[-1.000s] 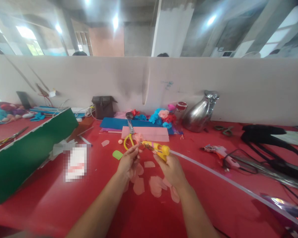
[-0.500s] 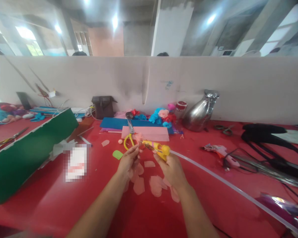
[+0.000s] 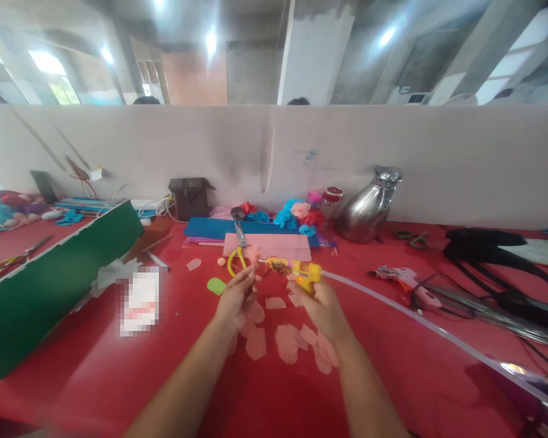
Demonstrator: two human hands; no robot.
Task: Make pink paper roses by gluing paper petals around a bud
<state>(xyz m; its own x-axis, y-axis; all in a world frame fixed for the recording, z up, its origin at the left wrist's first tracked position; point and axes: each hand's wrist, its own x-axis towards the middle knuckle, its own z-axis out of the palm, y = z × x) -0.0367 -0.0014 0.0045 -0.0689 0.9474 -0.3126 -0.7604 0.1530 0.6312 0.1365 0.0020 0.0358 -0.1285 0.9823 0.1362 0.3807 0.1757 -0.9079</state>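
Observation:
In my right hand (image 3: pixel 318 299) is a yellow glue gun (image 3: pixel 307 274), its nozzle pointing left. A long translucent glue stick trails from its back end (image 3: pixel 383 293). My left hand (image 3: pixel 238 295) pinches a small pink paper flower (image 3: pixel 254 254), apparently by a thin stem below it; the nozzle tip is close to the flower, and I cannot tell whether they touch. Yellow-handled scissors (image 3: pixel 231 263) lie just behind my left fingers. Pink paper petals (image 3: pixel 287 342) are spread on the red table between and below my hands, and a green petal-shaped piece (image 3: pixel 216 286) lies left of them.
Behind are pink paper (image 3: pixel 283 246), blue sheets (image 3: pixel 201 227) and finished paper flowers (image 3: pixel 296 213). A metal jug (image 3: pixel 365 207) and lidded jar (image 3: pixel 332 198) stand by the partition. A green board (image 3: pixel 73 280) rises at left. Another glue gun (image 3: pixel 406 285) with a cord lies right.
My right hand has drawn the glue gun slightly to the right, away from the flower, and the trailing glue stick shifted with it. My left hand stays nearly still.

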